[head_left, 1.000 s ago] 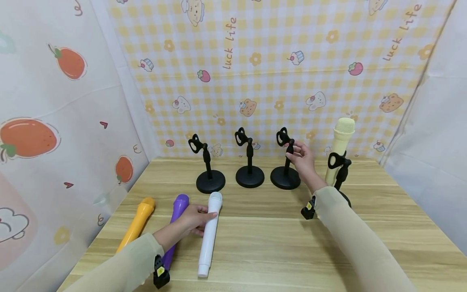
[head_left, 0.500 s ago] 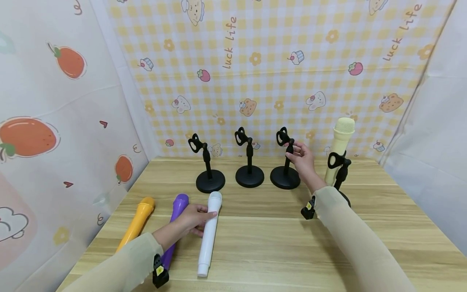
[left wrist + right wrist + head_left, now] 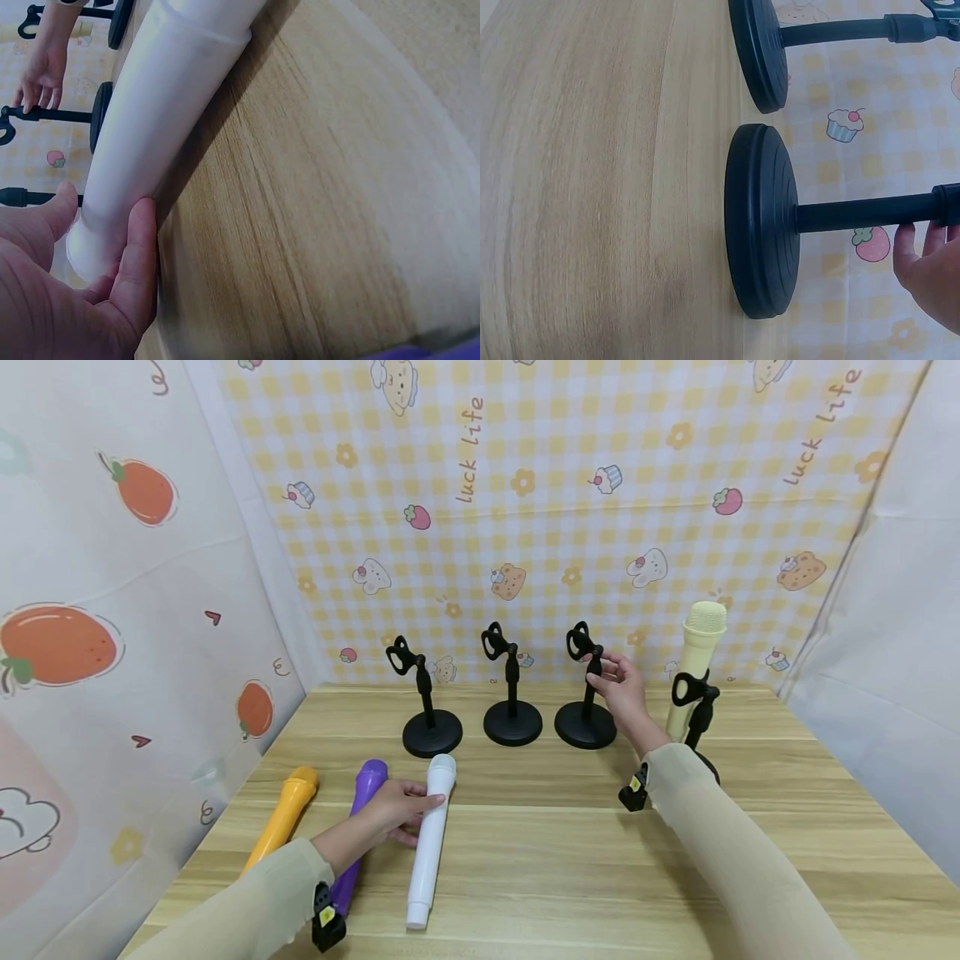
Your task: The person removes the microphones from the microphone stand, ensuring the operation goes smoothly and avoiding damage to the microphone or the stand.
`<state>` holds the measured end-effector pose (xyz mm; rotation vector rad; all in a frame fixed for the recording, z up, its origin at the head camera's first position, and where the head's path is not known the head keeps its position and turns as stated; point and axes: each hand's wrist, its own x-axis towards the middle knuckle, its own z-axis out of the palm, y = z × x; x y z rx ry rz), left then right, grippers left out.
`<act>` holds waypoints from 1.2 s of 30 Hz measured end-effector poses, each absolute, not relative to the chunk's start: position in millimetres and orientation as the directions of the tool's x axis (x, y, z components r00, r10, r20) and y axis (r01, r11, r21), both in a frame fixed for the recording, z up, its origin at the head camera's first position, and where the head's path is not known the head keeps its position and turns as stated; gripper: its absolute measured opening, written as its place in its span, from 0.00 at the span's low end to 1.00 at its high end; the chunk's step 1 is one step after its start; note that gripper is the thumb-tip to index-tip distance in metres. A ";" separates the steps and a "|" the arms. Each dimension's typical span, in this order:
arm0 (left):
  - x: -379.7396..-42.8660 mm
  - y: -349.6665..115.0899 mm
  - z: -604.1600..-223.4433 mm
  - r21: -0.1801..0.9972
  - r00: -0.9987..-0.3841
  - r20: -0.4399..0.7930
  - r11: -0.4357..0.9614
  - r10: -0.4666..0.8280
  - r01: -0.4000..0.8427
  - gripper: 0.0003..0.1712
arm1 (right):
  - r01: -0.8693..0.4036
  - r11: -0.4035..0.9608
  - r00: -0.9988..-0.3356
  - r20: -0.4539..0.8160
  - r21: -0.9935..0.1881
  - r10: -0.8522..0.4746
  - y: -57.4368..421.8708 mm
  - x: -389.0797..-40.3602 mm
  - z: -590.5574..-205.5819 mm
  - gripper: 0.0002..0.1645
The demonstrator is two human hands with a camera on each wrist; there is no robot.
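At lower centre-left of the frame, one microphone (image 3: 429, 860) of four, the white one, is grasped by the left hand (image 3: 396, 810); right of centre, one microphone stand (image 3: 588, 703) of four is pinched by the right hand (image 3: 624, 692).

Solid hues before a yellow-and-white checked fabric backdrop (image 3: 555, 552).
Orange cylindrical microphone (image 3: 281, 818); purple cylindrical microphone (image 3: 367, 787); glossy white cylindrical microphone (image 3: 429, 860); pale-yellow microphone (image 3: 700, 647) with mesh-patterned head; black round-based stands (image 3: 512, 724); cream fabric sleeves (image 3: 738, 852); tan, wood-grained counter (image 3: 570, 877); white fabric side sheet (image 3: 180, 560) printed with orange-red, green-leaved fruit (image 3: 58, 643); backdrop motifs include golden flowers (image 3: 522, 482), pink strawberries (image 3: 417, 517) and blue-striped cupcakes (image 3: 608, 479).
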<state>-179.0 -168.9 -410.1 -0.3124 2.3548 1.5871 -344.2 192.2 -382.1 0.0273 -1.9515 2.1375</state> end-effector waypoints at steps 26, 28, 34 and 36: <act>-186.6 -183.3 -388.9 0.898 -0.951 -0.308 0.328 -0.012 -0.294 0.29 | -0.221 -0.040 -0.964 0.213 -0.974 0.157 201.1 -319.4 -382.2 0.25; -187.5 -183.7 -386.2 0.901 -0.953 -0.302 0.325 -0.010 -0.288 0.30 | -0.221 -0.024 -0.966 0.215 -0.975 0.141 201.5 -317.0 -383.3 0.26; -190.5 -182.0 -380.9 0.912 -0.957 -0.289 0.304 -0.006 -0.277 0.32 | -0.228 0.017 -0.967 0.228 -0.974 0.110 202.4 -308.8 -386.5 0.30; -191.8 -180.6 -378.9 0.911 -0.956 -0.293 0.302 -0.003 -0.280 0.32 | -0.231 0.019 -0.967 0.232 -0.973 0.106 202.3 -305.3 -386.8 0.29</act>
